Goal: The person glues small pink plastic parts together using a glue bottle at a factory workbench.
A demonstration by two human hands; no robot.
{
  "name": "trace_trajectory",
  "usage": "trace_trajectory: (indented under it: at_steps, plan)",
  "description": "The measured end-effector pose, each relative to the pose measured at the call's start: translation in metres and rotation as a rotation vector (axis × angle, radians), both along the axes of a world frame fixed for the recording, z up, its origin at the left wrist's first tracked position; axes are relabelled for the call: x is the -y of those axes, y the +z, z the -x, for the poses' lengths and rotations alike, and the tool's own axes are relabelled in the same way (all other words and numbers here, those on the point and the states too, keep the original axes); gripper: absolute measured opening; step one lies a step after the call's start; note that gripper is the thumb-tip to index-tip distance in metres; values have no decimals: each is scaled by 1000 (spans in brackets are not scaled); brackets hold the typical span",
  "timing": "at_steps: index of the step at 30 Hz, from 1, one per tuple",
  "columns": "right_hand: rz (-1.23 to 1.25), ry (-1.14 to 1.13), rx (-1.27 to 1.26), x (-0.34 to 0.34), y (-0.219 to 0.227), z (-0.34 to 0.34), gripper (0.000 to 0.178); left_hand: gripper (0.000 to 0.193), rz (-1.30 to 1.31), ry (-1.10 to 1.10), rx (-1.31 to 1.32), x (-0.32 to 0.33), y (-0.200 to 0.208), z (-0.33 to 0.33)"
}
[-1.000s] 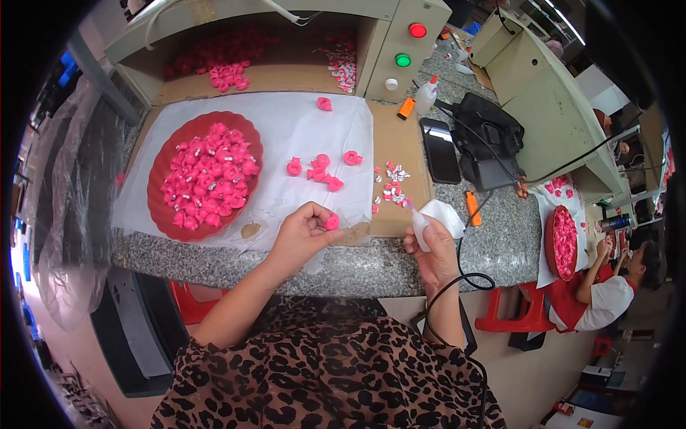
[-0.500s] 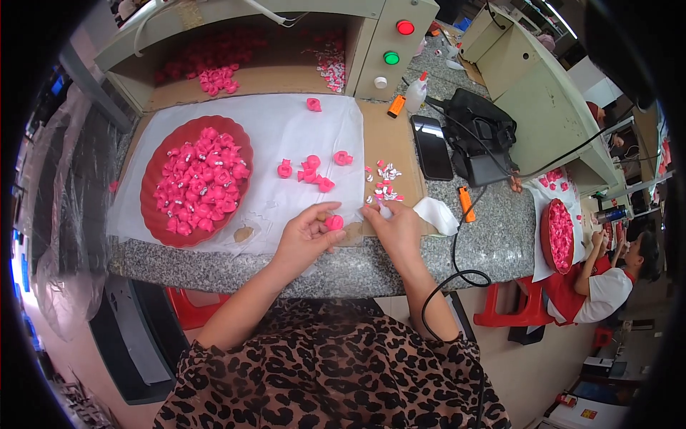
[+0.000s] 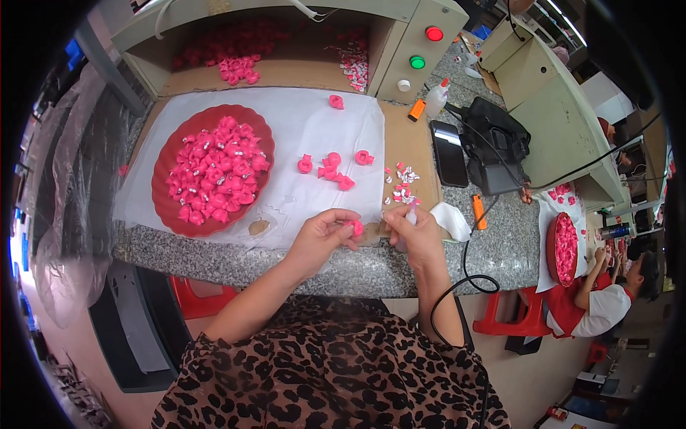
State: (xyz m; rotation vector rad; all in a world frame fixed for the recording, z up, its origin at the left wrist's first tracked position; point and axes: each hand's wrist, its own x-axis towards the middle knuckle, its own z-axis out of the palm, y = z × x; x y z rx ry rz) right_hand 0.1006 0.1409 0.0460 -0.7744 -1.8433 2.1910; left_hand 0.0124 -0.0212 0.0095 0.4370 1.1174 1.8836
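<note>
My left hand (image 3: pixel 325 242) pinches a small pink figure (image 3: pixel 356 228) between thumb and fingers, above the front of the white sheet. Just right of it, my right hand (image 3: pixel 420 237) is closed around a small whitish bottle with a pink tip (image 3: pixel 413 206). The bottle's tip points up, and my fingers cover most of its body. Beyond my hands lie several loose pink figures (image 3: pixel 331 170) on the sheet. Small white and pink parts (image 3: pixel 404 187) are scattered on the cardboard past my right hand.
At left stands a red scalloped bowl (image 3: pixel 163 193) heaped with pink figures. To the right are a white cloth (image 3: pixel 451 220), a phone (image 3: pixel 449 154), a black bag (image 3: pixel 493 139), an orange lighter (image 3: pixel 479 212) and a cable (image 3: pixel 466 261). A co-worker (image 3: pixel 607 300) sits farther right.
My right hand has turned, and the bottle's pink tip now points up above the fingers. The left hand still holds the pink figure. The whole view has shifted slightly.
</note>
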Motion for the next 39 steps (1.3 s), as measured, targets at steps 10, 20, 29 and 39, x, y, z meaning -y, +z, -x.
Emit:
trace_trajectory:
  at_steps: [10,20,29,39]
  plan:
    - [219,38,-55,30,-9,-6,11,27,24,29,-6,-1,1,-4]
    - [138,83,43,27,-8,-5,14,22,27,25,-79,0,-5,-5]
    - [304,83,119,31,-5,-2,18,19,-17,42,-43,0,-5,-6]
    - [466,106,-29,31,-6,-7,21,18,276,151,-1008,3,13,-3]
